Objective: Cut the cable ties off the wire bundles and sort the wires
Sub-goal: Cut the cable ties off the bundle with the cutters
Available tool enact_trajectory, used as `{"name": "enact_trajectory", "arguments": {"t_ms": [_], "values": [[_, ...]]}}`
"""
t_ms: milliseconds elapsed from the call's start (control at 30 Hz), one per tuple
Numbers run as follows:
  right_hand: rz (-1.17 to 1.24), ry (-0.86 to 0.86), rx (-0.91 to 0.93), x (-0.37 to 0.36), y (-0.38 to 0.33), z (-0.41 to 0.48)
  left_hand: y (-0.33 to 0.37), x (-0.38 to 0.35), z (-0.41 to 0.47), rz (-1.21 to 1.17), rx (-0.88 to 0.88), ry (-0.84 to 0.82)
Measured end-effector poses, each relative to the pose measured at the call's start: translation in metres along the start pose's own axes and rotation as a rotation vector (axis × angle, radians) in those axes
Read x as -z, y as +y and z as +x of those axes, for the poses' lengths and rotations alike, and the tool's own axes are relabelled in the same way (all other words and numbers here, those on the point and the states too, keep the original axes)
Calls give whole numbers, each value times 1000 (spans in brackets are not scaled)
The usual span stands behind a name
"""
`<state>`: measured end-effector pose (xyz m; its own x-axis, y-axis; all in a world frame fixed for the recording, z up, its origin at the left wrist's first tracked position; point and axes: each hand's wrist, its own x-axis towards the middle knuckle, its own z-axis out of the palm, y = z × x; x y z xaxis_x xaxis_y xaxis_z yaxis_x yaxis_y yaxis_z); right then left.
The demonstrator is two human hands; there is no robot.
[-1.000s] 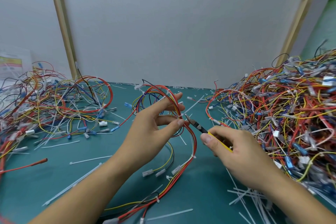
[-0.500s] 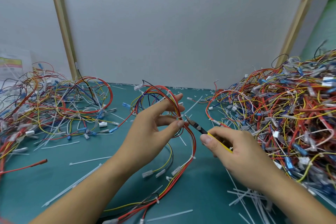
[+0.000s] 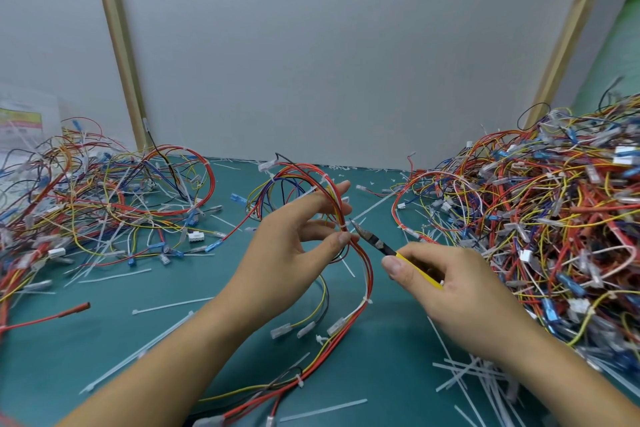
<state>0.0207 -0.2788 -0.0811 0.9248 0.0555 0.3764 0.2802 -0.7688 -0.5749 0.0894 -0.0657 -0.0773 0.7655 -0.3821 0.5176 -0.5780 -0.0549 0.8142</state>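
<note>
Head view looks down on a teal bench mat where the left hand holds up a looped bundle of thin red, yellow and blue insulated wires, thumb and fingers pinching it just below a small white plastic cable tie; the rest of the bundle trails down onto the mat toward the person. The right hand is curled round the yellow handle of small dark-nosed side cutters, whose tip sits just beside that tie – whether the blades are parted is too small to tell. A big tangle of tied harnesses lies to the right, a looser heap of freed wires to the left, and cut white tie strips litter the mat. The bundle looks light and floppy, likely to sag wherever unsupported, so pinching close to each tie seems best – it keeps the wires taut and steady. Thin insulation probably nicks easily, so the blades should catch only the tie
</note>
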Motion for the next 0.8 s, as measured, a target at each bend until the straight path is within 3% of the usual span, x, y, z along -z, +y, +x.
{"name": "enact_trajectory", "arguments": {"t_ms": [133,300,433,600,800], "values": [[13,8,-19,3,2,0,-2,0,1,-19,13,11],[282,76,-139,1,0,5,-4,1,2,33,53,31],[561,92,-264,-5,-7,4,-4,-1,0,323,-45,-53],[840,175,-285,-8,-16,6,1,-8,-4,687,-195,-263],[745,192,-227,-16,-21,3,10,-16,-7,975,-357,-417]]}}
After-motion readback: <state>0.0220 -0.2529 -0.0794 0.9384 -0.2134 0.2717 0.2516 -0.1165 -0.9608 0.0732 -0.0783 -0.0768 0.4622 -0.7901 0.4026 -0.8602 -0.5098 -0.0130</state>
